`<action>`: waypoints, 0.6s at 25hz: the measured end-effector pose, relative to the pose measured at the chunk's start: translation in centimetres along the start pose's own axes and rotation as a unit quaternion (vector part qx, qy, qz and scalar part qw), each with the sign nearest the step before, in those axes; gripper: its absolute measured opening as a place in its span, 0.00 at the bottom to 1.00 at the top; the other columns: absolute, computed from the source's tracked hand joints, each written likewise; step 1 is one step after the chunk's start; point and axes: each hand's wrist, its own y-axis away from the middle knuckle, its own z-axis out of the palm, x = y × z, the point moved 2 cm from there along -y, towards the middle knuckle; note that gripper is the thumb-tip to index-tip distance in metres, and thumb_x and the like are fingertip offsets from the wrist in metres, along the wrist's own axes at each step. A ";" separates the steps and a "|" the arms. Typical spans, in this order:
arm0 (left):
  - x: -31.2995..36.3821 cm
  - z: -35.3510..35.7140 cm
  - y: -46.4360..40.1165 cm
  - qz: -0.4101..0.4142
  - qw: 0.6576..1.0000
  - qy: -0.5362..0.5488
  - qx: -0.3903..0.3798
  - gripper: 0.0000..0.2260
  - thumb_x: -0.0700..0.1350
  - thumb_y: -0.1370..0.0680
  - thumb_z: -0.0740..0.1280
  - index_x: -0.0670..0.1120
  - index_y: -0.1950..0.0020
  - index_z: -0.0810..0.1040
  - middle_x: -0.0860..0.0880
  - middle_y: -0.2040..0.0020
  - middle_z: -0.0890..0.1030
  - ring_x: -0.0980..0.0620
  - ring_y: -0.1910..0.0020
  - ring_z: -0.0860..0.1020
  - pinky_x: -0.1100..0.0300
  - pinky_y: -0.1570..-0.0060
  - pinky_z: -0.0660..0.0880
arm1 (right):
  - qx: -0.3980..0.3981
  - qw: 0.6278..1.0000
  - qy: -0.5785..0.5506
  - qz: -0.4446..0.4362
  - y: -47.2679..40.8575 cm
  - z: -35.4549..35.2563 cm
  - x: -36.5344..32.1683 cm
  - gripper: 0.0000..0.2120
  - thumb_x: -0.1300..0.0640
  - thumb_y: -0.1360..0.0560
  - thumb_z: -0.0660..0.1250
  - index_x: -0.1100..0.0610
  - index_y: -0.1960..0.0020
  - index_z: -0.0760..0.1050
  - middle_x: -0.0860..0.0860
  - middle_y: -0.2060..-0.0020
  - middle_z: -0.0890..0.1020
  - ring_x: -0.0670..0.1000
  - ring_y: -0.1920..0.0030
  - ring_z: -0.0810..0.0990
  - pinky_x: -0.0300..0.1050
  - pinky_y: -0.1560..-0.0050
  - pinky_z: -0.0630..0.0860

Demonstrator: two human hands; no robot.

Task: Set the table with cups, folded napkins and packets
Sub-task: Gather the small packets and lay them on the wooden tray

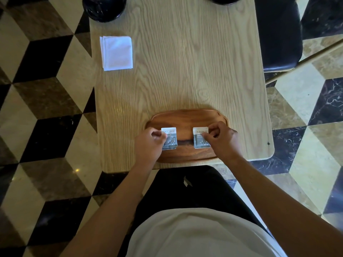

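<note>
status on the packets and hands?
Left hand pinching left packet, right hand pinching right packet, both over wooden tray. Folded napkin set far left. Nothing in the way.

cut off: two dark round objects (104, 8) at 11 and 12 o'clock are running past the top edge | hidden: hands are covering packet (169, 138) edges | illegible: small packet print

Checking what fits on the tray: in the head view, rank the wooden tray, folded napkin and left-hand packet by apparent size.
1. wooden tray
2. folded napkin, though it lies farther away
3. left-hand packet, partly covered by the left hand
</note>
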 end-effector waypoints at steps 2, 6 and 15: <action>0.0 -0.2 0.2 0.026 0.998 -0.056 -0.002 0.11 0.51 0.25 0.74 0.44 0.50 0.81 0.50 0.58 0.84 0.51 0.57 0.82 0.52 0.56 0.79 | 0.008 0.999 0.026 -0.019 0.0 0.1 0.0 0.10 0.48 0.26 0.75 0.47 0.48 0.77 0.43 0.61 0.81 0.43 0.61 0.80 0.38 0.60 0.75; 0.6 -0.2 1.5 0.195 0.957 -0.197 0.084 0.23 0.53 0.25 0.73 0.44 0.35 0.72 0.45 0.41 0.75 0.47 0.45 0.75 0.53 0.50 0.76 | 0.005 0.990 0.096 -0.103 0.5 0.2 -0.2 0.17 0.55 0.26 0.72 0.50 0.39 0.74 0.50 0.43 0.74 0.46 0.59 0.79 0.50 0.58 0.82; 0.4 1.8 2.4 0.287 0.911 -0.293 -0.052 0.24 0.50 0.22 0.68 0.46 0.26 0.72 0.43 0.29 0.71 0.42 0.30 0.68 0.44 0.33 0.70 | -0.051 0.970 0.165 -0.173 1.5 1.1 -0.7 0.25 0.51 0.24 0.73 0.49 0.29 0.73 0.55 0.35 0.71 0.49 0.47 0.73 0.44 0.57 0.79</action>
